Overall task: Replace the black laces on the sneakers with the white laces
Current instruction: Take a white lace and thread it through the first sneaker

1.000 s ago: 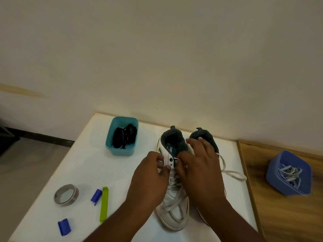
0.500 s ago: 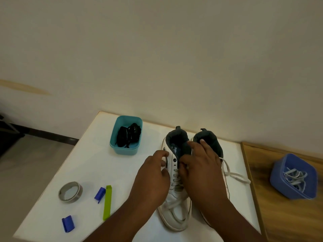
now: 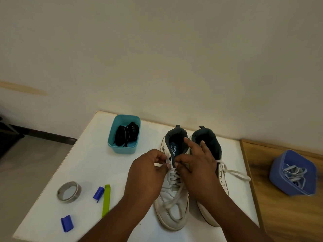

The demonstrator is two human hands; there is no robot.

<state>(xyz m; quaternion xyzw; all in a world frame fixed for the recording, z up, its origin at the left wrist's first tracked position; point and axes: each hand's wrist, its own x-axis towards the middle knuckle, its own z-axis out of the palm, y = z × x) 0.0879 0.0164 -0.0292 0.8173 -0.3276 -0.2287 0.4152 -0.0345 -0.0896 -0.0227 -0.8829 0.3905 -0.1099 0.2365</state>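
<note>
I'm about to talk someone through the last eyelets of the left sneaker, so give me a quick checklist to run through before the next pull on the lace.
1. Black laces out of the way: ok, they lie in the teal tub.
2. White lace threaded up the left sneaker: ok, it is crossed through the lower eyelets.
3. Grip on the lace: ok, the left hand and right hand both pinch at the top eyelets.
4. Top eyelet threaded: cannot tell, fingers hide it.
5. Right sneaker laced: ok, a white lace end trails off its side, untied.
6. Spare laces at hand: ok, some lie in the blue tub.
</note>
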